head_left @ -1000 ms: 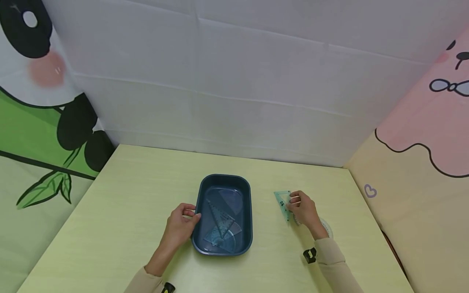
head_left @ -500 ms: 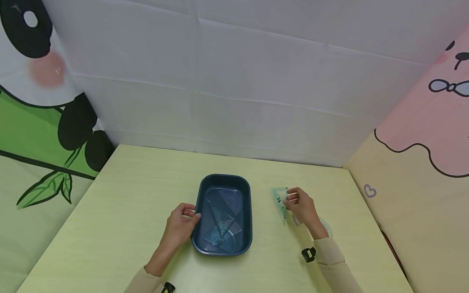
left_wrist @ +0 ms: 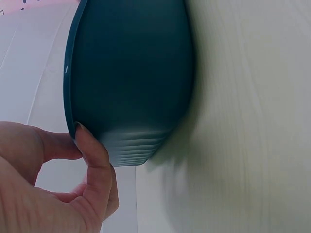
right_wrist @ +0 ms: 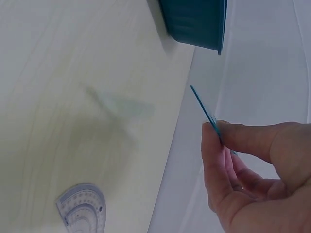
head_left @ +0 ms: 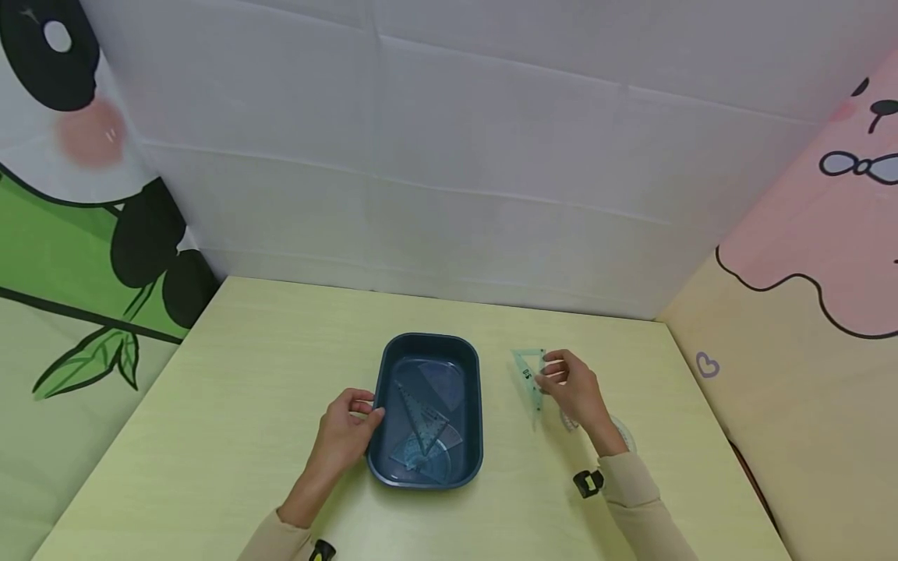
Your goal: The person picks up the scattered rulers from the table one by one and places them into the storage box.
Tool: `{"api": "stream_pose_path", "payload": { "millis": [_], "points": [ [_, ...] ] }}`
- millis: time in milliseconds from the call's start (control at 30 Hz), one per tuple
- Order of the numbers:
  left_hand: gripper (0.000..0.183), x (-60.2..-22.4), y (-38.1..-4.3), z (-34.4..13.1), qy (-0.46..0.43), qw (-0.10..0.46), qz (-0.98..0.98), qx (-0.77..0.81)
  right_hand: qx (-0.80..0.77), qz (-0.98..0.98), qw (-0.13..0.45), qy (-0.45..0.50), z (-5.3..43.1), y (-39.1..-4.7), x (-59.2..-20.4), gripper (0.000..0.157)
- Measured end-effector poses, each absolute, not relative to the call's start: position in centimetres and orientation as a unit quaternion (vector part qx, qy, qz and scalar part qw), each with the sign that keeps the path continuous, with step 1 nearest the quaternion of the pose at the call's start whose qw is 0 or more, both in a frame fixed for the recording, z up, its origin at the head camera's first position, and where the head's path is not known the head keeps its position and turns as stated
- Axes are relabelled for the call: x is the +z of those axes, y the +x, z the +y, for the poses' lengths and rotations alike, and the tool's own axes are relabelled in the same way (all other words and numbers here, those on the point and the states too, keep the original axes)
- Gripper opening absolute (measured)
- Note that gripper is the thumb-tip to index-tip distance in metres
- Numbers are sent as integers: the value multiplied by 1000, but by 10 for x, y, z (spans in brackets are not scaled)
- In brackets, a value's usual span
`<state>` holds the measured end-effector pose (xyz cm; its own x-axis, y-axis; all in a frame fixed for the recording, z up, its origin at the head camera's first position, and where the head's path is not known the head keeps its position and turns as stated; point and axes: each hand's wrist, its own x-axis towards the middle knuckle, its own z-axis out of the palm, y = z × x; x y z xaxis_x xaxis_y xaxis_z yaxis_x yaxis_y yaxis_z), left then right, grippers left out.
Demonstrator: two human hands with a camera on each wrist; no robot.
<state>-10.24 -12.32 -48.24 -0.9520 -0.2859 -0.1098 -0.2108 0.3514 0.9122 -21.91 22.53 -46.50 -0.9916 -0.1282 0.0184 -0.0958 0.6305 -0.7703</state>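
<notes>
My right fingers (right_wrist: 216,167) pinch a pale green, see-through plastic triangle (head_left: 528,374), raised off the counter (head_left: 295,335); I judge this the transfer step, next calling for a swing towards nine o'clock, over the dark blue, rounded-oblong plastic tray (head_left: 472,389) whose rim my left fingers (left_wrist: 95,155) pinch. The triangle juts from the right fingers at nine o'clock; a clear plastic protractor (head_left: 624,433) lies at four.

Diffuse light; soft-edged shadows on table (head_left: 295,343); wrist views greyish.

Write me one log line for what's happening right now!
left hand: grips bin by edge; right hand: pinches triangle ruler above table; protractor: on table; inside bin: another triangle
</notes>
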Motion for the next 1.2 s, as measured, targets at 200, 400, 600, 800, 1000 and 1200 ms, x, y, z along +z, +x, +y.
{"api": "stream_pose_path", "payload": {
  "millis": [200, 400, 600, 800, 1000, 1200],
  "points": [
    [27, -484, -103, -122, 156, 34, -820, -550, -431, 899, 16, -70, 221, -218, -457, 38],
    [27, -484, -103, -122, 158, 35, -819, -550, -439, 895, 17, -75, 215, -217, -450, 37],
    [28, -482, -102, -123, 155, 32, -819, -551, -446, 891, 22, -77, 209, -215, -444, 37],
    [27, -481, -102, -123, 154, 32, -819, -551, -451, 888, 22, -84, 203, -213, -438, 37],
    [28, -481, -102, -123, 161, 28, -819, -550, -459, 884, 33, -82, 196, -213, -435, 39],
    [28, -482, -101, -124, 160, 29, -819, -551, -462, 882, 38, -82, 188, -212, -432, 39]
  ]
}}
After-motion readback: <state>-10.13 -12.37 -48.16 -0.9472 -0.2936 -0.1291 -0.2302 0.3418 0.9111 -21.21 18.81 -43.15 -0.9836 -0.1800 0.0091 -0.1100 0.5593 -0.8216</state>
